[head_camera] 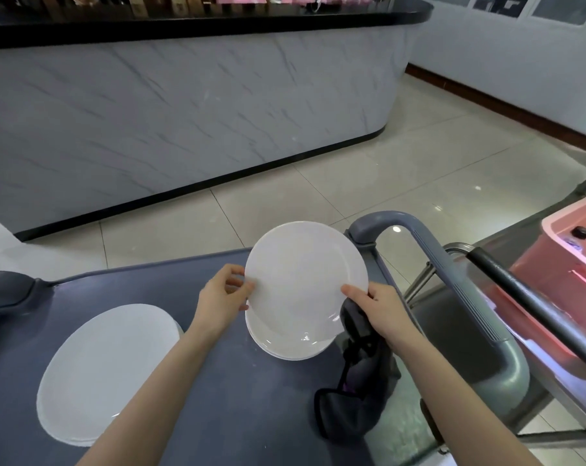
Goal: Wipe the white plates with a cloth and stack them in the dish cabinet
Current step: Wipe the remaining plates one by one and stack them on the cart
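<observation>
Here, a white plate (305, 280) is held tilted between two hands, just above a short stack of plates (285, 346) on a grey cart's worktop (251, 415). The left hand (222, 297) pinches the left rim, its fingers (234, 271) curled at the edge. The right hand (382, 311) grips the opposite rim, with a dark cloth (355, 398) bunched in the same grip and trailing onto the worktop. A second stack (107, 371) lies well to the left. Stiff, glossy and likely breakable, the plate looks slippery across its face. Its rim, taken at opposite edges, seems the surest hold.
</observation>
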### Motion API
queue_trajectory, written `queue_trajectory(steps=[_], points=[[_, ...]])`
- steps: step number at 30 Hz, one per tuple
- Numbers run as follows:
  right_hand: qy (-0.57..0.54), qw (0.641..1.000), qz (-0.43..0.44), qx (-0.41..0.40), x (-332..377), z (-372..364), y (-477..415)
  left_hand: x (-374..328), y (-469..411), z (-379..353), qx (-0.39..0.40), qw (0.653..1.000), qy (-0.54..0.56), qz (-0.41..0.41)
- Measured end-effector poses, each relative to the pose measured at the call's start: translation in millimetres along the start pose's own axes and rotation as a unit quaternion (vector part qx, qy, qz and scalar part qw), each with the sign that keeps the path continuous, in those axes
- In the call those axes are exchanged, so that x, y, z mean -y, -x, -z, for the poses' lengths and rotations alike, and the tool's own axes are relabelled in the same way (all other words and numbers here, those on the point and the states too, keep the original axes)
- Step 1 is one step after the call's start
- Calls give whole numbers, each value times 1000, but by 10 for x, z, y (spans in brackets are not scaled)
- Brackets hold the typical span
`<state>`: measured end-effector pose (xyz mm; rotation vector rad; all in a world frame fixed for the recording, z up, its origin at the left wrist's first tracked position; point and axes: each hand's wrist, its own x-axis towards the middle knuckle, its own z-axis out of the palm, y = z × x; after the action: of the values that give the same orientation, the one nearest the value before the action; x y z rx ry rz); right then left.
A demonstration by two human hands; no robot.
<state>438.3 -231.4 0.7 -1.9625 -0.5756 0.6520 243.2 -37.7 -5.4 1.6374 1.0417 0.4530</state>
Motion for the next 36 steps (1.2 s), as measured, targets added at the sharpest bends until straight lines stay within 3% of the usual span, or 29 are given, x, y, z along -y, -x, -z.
queue_trajectory(steps=[6,15,29,36], points=[[-50,997,-63,-14,-107,-151,-153,202,-130,-128,-31,997,-5,71],[112,992,-38,-50,-368,-389,-358,510,-170,-303,-76,984,-29,161],[252,963,-54,-82,-624,-545,-432,820,-144,-528,-79,977,-164,109],[233,966,-63,-87,-593,-569,-372,797,-62,-528,-74,977,-182,82]])
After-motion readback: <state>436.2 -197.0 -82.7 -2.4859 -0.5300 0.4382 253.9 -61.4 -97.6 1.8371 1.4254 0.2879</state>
